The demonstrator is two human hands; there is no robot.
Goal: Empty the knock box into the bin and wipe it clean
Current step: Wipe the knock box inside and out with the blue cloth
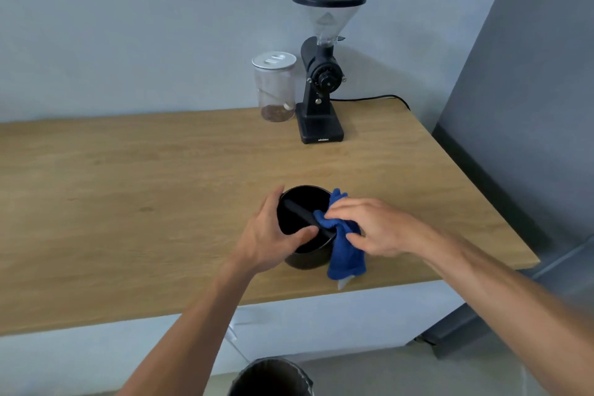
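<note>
I see the knock box on the countertop near its front edge, the cloth draped over its right rim. The coffee grinder stands behind it by the wall, the jar just left of that. The bin sits on the floor below, in front.

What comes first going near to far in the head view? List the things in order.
Bin → knock box held by the left hand → coffee grinder beside the glass jar.
</note>
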